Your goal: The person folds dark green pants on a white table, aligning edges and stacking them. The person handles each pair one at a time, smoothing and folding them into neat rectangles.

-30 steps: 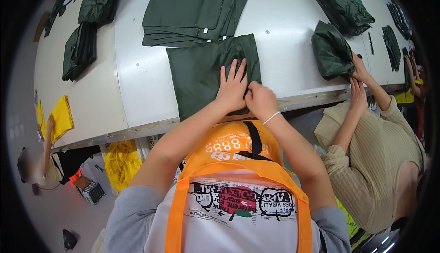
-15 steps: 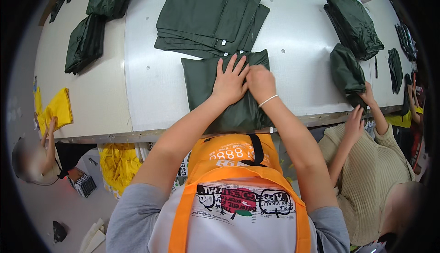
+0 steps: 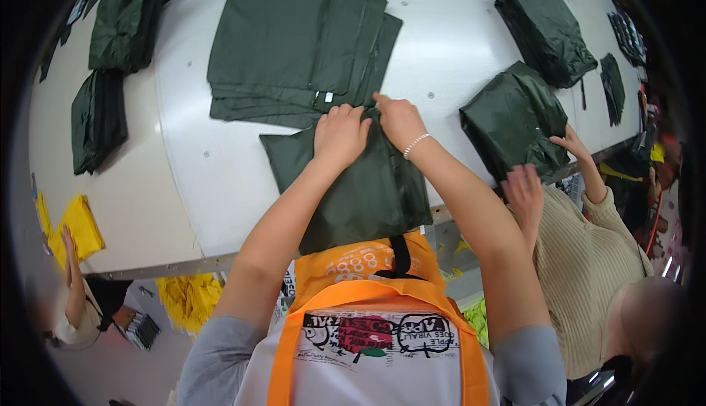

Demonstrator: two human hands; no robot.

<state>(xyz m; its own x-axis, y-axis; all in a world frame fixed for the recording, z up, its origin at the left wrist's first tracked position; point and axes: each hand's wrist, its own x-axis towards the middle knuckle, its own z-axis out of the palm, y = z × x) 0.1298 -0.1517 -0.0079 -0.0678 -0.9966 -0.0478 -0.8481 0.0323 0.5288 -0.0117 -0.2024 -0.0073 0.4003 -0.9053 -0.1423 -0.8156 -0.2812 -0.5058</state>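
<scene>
A flat, square dark green fabric piece (image 3: 346, 193) lies in front of me at the table's near edge, a small white tag at its lower right corner. My left hand (image 3: 340, 137) is at its top edge, the fingers bent over that edge. Beside it my right hand (image 3: 399, 121) pinches the fabric near the top right corner, thumb and fingertips close together. Just beyond both hands sits a stack of similar dark green pieces (image 3: 279, 38), with a white tag showing. The stack's nearest edge meets the top of the piece I hold.
Folded dark green bundles lie at the left (image 3: 99, 119) and right (image 3: 548, 34) of the white table (image 3: 434, 53). To my right a co-worker's hands (image 3: 526, 193) handle another green piece (image 3: 515, 115). Yellow fabric (image 3: 77, 229) is at another person's hands, far left.
Both my hands have moved to the piece's top edge; my left fingers, spread flat before, are now bent. The co-worker's green piece has spread out wider. The view has shifted.
</scene>
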